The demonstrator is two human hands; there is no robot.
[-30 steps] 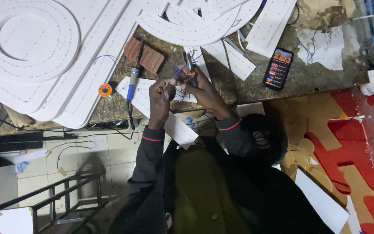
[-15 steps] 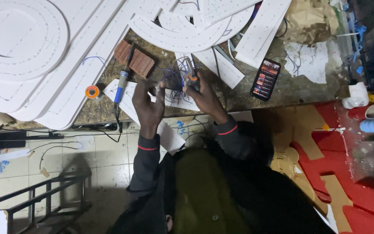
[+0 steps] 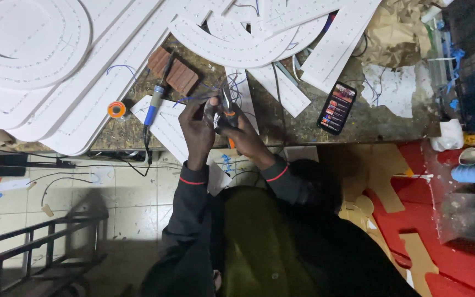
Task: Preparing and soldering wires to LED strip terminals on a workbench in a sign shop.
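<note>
My left hand (image 3: 198,125) pinches a thin blue wire (image 3: 191,99) above the worktop edge. My right hand (image 3: 237,130) is closed on orange-handled pliers (image 3: 227,107), whose jaws meet the wire just beside the left fingers. Both hands are close together over a white strip panel (image 3: 167,127) on the stone worktop (image 3: 281,124). A blue-handled soldering iron (image 3: 154,104) lies left of my left hand, its tip resting on a brown wooden block (image 3: 178,74).
Large white curved panels (image 3: 34,49) cover the worktop's left and back. An orange solder spool (image 3: 116,109) sits left of the iron. A lit phone (image 3: 337,108) lies at right, beyond it crumpled paper (image 3: 394,88). Red and brown floor pieces (image 3: 413,220) lie lower right.
The view has shifted, so the bench appears further left and lower. Both hands stay together on the wire and pliers, with the pliers now raised slightly toward the wire.
</note>
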